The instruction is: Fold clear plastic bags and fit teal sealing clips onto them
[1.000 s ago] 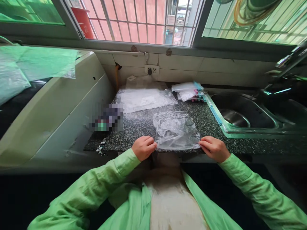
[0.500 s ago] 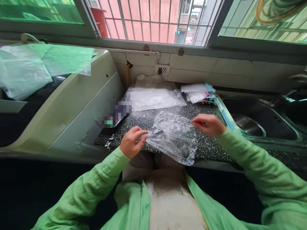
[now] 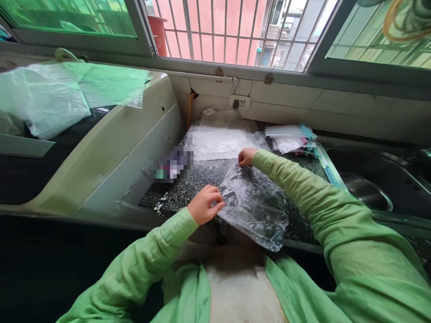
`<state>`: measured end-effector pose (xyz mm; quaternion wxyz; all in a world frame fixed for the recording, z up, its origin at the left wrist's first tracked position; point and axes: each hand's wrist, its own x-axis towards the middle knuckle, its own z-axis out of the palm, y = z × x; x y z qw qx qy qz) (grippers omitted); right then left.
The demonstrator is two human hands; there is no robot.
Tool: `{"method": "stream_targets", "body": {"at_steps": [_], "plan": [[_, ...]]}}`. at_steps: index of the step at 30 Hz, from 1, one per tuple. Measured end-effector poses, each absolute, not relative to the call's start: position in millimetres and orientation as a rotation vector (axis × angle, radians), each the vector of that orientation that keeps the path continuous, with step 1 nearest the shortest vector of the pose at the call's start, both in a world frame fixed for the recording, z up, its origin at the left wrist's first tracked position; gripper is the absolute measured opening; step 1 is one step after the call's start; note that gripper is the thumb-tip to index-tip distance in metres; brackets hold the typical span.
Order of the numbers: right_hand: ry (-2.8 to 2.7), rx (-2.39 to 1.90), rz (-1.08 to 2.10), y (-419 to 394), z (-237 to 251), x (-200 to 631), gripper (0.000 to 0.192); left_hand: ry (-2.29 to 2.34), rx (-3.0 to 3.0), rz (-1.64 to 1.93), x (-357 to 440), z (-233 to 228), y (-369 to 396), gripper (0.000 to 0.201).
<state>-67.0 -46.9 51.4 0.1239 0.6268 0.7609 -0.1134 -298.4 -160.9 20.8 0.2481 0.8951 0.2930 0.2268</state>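
Note:
A clear, crinkled plastic bag lies over the front of the speckled dark counter, its near corner hanging past the edge. My left hand pinches the bag's left edge between thumb and fingers. Reaching across to the bag's far edge, my right hand has its fingers curled down in a pinch on the thin film. Behind it lies a flat stack of clear plastic bags. A smaller pile of bags with blue and pink edges sits right of that stack.
On the right is a metal sink with a steel bowl inside. A cream machine with plastic sheets on top borders the left. A blurred-out item and small shiny bits lie on the counter's left part.
My right hand has moved left and away from me, from the bag's right side to its far edge. The left hand keeps its pinch. The view has shifted slightly left.

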Motion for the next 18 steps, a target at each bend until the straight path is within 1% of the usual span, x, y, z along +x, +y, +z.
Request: {"method": "stream_targets", "body": {"at_steps": [4,13,18], "plan": [[2.242,1.819,-0.336,-47.0,45.9,-63.2,0.022,0.832,2.333,0.690,-312.8,15.6,-167.7,0.020],[2.197,1.972,-0.188,-44.1,44.1,-45.6,0.023,1.035,1.967,0.750,-334.7,4.3,-181.9,0.018],[2.189,2.051,-0.146,-42.5,42.9,-40.6,0.024,1.086,1.793,0.868,-338.5,-1.1,-182.0,0.013]]}}
